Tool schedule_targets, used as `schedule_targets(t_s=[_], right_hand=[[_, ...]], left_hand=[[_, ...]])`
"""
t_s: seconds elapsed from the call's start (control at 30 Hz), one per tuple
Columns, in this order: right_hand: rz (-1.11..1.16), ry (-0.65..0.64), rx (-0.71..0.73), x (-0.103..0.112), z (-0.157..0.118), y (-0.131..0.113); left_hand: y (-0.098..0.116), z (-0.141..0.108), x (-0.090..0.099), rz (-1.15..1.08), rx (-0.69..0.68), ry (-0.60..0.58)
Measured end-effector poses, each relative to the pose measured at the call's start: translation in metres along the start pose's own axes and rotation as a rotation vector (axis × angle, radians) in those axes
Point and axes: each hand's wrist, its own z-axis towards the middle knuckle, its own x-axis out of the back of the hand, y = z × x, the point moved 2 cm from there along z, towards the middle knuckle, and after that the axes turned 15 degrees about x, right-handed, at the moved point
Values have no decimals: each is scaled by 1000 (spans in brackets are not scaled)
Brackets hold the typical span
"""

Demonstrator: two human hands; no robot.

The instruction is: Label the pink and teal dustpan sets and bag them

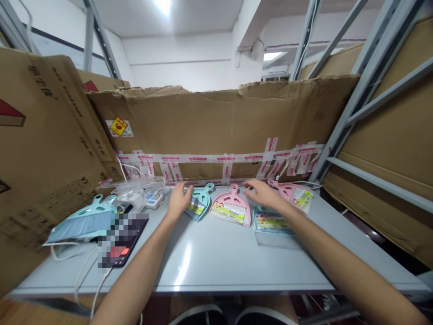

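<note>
My left hand (180, 198) reaches over the left part of a teal dustpan-and-brush set (200, 203), with thumb and fingers a little apart; whether it touches the set I cannot tell. My right hand (262, 193) is open above another teal dustpan-and-brush set (270, 220), its fingers pointing left and slightly spread. The hand and forearm hide that set's handle and right side. Between my hands lies a pink dustpan-and-brush set (232, 208), handle away from me. A second pink set (294, 193) lies beyond my right forearm, partly covered by it.
On the table (216, 266), at left, are a teal dustpan with a blue-bristled brush (84, 221), a phone (133, 234) with white cables, a white power strip (154, 200) and clear plastic wrap. A taped cardboard wall (216, 122) stands behind; grey metal shelf posts (352, 104) rise at right.
</note>
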Motion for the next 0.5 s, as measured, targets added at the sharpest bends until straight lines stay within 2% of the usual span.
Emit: schedule_targets(t_s=[0.1, 0.2, 0.3, 0.5], right_hand=[[49, -196, 159, -28, 4, -33], [50, -271, 214, -44, -5, -52], [39, -280, 208, -48, -17, -55], [88, -260, 197, -39, -27, -41]], left_hand=[[0, 2, 1, -205, 112, 26], [2, 1, 3, -336, 160, 41], [5, -2, 3, -348, 144, 47], [9, -6, -1, -315, 123, 23]])
